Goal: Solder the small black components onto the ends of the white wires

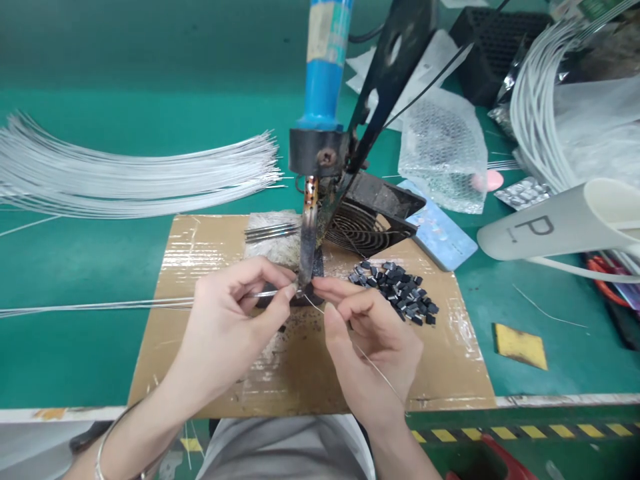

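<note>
While L hand (235, 313) grip pinches white wires (100, 305) at iron tip (306, 257), R hand (373, 333) grip pinches solder wire (373, 363).

Electronics assembly workshop: mounted soldering iron (310, 220), wire bundles (135, 175), green bench mat (75, 347).

At the right of the frame I read a single dark "P" on the white tube (555, 227).

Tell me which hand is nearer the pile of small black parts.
Right. The right hand sits just left of the pile of small black parts, nearly touching. The left hand is farther left, beyond the soldering iron tip.
</note>
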Tool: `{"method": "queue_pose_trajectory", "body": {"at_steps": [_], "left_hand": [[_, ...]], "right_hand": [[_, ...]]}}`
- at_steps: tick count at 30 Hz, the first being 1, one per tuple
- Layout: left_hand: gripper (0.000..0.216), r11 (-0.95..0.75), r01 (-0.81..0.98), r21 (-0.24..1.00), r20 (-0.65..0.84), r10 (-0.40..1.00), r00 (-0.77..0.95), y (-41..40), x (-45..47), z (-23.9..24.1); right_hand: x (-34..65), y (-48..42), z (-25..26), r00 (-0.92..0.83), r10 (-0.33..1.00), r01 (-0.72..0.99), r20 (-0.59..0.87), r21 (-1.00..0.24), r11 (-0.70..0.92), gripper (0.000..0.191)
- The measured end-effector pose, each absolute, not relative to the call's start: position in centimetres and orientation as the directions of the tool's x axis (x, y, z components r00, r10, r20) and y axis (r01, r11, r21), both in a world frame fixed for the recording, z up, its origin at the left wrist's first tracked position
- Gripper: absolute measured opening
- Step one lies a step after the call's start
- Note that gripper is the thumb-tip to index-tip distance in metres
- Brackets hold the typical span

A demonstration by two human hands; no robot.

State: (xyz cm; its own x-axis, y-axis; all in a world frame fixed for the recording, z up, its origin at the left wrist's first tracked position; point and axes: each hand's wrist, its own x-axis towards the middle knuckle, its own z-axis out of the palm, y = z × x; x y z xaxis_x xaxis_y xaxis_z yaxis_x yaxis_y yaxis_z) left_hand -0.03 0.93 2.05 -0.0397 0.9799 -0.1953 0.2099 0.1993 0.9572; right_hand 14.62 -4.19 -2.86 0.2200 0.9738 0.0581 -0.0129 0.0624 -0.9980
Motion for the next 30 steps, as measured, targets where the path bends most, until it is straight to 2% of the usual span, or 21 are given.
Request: {"method": "queue_pose_trajectory", "body": {"at_steps": [9,30], "left_hand": [[0.011,0.188,0.228,0.955,-0.185,0.982,-0.037,0.84,0.05,1.90],[0.011,0.165,0.219,0.962,-0.161,0.986,-0.037,0.66,0.10,1.43]], "right_hand": [[14.45,-4.28,-3.06,0.242,0.964,0.079,0.114,-0.992,0.097,0.020],[14.31,-4.49,-3.40,0.227,0.960,0.083,0.164,-0.985,0.149,0.022]]}}
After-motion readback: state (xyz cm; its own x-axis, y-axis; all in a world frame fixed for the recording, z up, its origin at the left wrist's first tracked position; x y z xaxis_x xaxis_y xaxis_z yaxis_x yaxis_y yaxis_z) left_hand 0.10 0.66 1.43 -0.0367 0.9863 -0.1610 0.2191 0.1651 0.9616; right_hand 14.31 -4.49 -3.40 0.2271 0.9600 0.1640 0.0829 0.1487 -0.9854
